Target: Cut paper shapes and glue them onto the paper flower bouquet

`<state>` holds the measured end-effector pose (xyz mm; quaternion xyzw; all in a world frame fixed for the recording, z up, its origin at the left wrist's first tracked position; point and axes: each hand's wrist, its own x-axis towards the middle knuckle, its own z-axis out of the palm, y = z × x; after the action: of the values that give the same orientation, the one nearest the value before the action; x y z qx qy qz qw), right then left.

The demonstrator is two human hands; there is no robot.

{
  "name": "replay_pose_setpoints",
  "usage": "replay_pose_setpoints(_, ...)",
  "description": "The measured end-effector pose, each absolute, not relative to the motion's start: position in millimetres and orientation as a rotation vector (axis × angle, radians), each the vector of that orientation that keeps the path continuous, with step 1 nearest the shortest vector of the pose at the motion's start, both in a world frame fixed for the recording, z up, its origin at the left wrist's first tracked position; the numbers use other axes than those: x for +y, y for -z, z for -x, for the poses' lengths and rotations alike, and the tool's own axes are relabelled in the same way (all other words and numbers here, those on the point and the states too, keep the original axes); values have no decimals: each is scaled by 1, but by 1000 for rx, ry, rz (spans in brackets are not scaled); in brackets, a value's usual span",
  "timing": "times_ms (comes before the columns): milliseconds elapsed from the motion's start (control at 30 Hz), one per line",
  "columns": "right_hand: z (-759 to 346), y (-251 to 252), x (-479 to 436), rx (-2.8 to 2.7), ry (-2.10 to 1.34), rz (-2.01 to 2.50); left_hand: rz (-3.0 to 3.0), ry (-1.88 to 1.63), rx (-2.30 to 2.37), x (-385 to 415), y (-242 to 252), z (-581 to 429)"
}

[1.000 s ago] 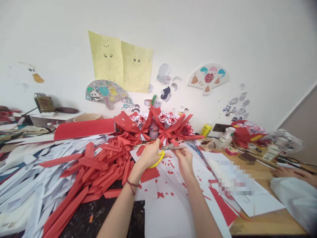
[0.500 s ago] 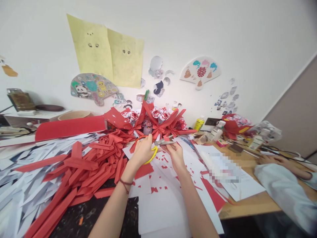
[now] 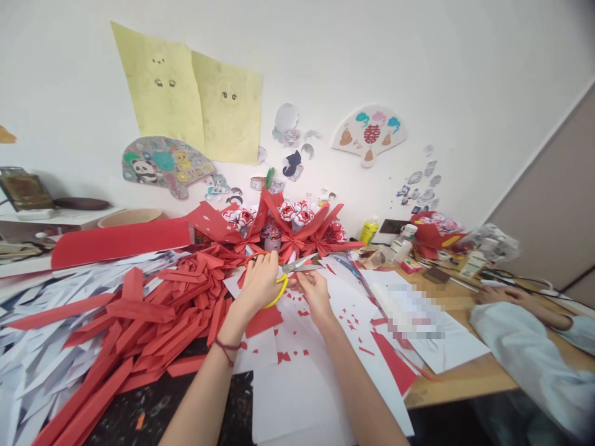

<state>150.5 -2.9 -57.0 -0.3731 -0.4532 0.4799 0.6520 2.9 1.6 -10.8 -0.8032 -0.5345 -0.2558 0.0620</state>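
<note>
My left hand (image 3: 260, 280) grips scissors (image 3: 297, 265) with yellow and orange handle loops. The blades point right and are spread apart. Just below the blade tips, my right hand (image 3: 316, 297) has its thumb and fingers pinched together; whatever they hold is too small to make out. Beneath both hands lie white sheets (image 3: 297, 387) scattered with small red paper scraps (image 3: 284, 356). A larger red paper piece (image 3: 264, 322) is under my left wrist.
Folded red paper strips (image 3: 153, 310) and white strips (image 3: 41, 347) are heaped at left. Red-wrapped paper flowers (image 3: 297, 214) stand against the wall. Bottles (image 3: 402, 243) and a small pink box (image 3: 410, 266) sit at right, near another person's sleeve (image 3: 515, 347).
My view has turned slightly right. The red scrap between the blades no longer shows there, and my right fingers are now lower and apart from the blades.
</note>
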Motion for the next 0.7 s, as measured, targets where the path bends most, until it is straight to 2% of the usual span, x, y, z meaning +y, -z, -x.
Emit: replay_pose_setpoints(700, -127, 64, -5, -1149, -1143, 836, 2543, 614, -1684, 5, -2, 33)
